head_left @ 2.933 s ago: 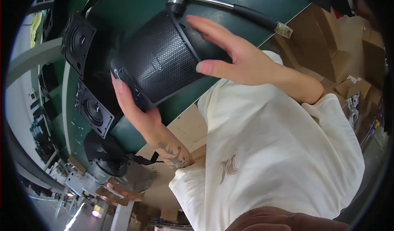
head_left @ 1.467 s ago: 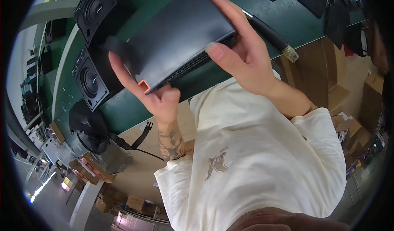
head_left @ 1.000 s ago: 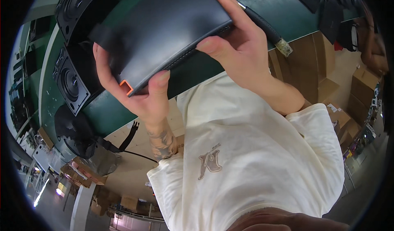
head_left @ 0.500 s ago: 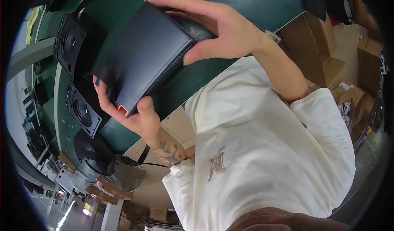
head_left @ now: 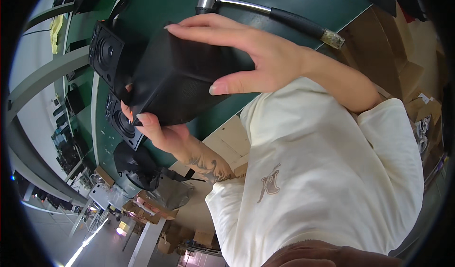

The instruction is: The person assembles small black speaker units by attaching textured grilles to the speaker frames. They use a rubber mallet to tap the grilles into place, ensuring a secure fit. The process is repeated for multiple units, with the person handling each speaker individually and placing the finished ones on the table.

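Note:
I hold a black box-shaped speaker (head_left: pixel 182 82) with a mesh grille above the green table (head_left: pixel 156 6). My right hand (head_left: pixel 246 54) lies over its top, fingers spread along the upper edge and thumb pressed on the grille side. My left hand (head_left: pixel 159 129) grips it from below, thumb on the lower front edge. My cream sleeves and shirt fill the lower right.
Two black speakers with bare round drivers, one (head_left: pixel 106 51) behind the held speaker and one (head_left: pixel 124 125) under it, stand on the table. A hammer (head_left: pixel 270 11) with a black grip lies at the top. A dark round object (head_left: pixel 135 165) sits at the table's near edge. Cardboard boxes (head_left: pixel 398 63) stand right.
Over the frames I have turned the speaker in both hands; its smooth dark side faced me half a second ago, and now a corner and the mesh grille face me.

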A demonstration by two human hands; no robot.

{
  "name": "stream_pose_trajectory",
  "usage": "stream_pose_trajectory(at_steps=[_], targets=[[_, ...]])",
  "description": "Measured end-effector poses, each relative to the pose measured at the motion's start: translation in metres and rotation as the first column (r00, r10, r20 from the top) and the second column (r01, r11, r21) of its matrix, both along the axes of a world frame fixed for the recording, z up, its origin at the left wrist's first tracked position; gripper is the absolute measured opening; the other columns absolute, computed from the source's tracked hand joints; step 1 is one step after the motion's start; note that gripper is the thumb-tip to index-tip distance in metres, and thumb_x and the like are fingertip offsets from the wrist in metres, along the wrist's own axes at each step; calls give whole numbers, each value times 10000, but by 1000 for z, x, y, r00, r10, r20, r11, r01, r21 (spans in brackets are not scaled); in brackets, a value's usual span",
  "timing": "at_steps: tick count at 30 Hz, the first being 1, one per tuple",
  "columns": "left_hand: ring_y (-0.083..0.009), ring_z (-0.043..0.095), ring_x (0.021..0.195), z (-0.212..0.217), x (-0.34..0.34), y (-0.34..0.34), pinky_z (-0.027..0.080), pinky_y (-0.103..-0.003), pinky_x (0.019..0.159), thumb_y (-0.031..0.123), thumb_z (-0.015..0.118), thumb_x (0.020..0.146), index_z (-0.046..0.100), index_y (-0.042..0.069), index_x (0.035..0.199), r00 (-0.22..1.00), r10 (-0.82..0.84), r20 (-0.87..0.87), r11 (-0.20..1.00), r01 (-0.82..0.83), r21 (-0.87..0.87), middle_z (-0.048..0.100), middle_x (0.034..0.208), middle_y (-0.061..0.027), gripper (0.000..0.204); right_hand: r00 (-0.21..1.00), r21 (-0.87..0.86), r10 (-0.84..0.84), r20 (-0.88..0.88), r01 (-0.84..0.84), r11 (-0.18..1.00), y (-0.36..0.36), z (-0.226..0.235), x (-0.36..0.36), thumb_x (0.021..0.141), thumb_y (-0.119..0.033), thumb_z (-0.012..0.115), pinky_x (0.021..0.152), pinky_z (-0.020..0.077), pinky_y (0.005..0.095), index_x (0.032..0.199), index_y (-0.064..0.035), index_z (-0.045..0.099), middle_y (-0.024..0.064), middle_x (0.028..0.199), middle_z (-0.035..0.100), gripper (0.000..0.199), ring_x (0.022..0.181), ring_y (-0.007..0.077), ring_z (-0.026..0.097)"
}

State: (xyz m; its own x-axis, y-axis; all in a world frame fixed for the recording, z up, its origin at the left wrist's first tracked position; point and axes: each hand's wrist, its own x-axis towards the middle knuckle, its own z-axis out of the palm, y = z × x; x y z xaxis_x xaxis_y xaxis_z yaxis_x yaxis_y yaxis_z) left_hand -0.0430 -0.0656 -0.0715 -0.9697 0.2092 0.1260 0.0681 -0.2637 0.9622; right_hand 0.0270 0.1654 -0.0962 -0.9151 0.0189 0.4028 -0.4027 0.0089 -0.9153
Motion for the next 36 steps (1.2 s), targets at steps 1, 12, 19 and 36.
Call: stream_pose_trajectory(at_steps=[1,12,19,36], targets=[[-348,609,1252,1,0,-1,547,-485,1043,415,729,934,407,30,1476,1000,-13,12,1000,13,4,530,1410,-205,739,1000,-3,3,-8,-3,1000,-1,0,0,886,-182,794,1138,414,377,1559,-127,465,199,1516,443,751,1369,334,508],[-319,569,1312,-1,7,0,458,-530,1132,406,641,1020,506,98,1457,976,10,219,962,-69,265,561,1447,-134,551,993,40,-99,-62,101,994,-16,10,-5,876,-205,794,1166,386,429,1501,-105,524,241,1550,420,688,1399,406,464],[-317,572,1310,-4,13,-4,453,-554,1123,398,627,1032,568,43,1418,946,-127,297,823,-67,565,589,1451,-147,528,991,65,-137,9,136,989,-11,8,14,838,-276,834,1137,426,414,1474,-70,526,212,1548,423,736,1377,384,487],[-282,611,1234,-13,34,8,513,-475,1059,441,567,1054,510,34,1441,927,125,353,892,-261,369,595,1406,-138,565,970,-377,-43,240,135,916,-36,5,9,884,-238,821,1026,496,366,1455,-2,510,152,1313,608,692,1207,252,611]])
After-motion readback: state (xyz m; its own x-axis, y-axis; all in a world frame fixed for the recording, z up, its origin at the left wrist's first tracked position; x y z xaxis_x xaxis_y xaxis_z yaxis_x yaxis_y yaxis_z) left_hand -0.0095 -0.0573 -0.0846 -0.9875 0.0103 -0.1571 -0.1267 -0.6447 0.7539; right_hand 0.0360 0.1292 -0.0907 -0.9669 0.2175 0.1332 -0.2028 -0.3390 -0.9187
